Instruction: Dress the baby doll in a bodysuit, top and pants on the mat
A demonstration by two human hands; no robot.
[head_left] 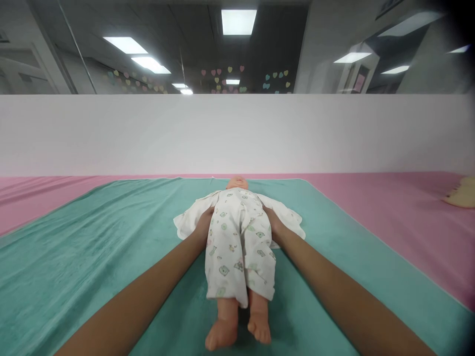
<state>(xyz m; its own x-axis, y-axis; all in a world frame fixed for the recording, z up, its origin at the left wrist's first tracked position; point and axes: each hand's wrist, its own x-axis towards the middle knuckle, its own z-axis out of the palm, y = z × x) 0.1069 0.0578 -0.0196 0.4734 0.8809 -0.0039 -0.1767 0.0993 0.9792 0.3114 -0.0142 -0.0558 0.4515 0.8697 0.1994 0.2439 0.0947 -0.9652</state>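
A baby doll (259,321) lies on its back, feet toward me, its head at the far end. It wears a loose white shirt (285,217) and white trousers (226,247), both with a small print. My left hand (205,221) presses against the doll's left-of-view side, near the waist. Opposite it, my right hand (272,220) touches the other side at about the same height. The fingers of both hands are hidden by the clothes and the doll's body, so their grip does not show. Bare feet stick out below the trouser legs.
Under the doll spreads a teal blanket (111,247), wrinkled on the left, over a pink cover (393,212). A low white wall (237,133) runs behind, topped by a glass pane with reflections. A pale yellow object (462,193) is partly visible at the right edge.
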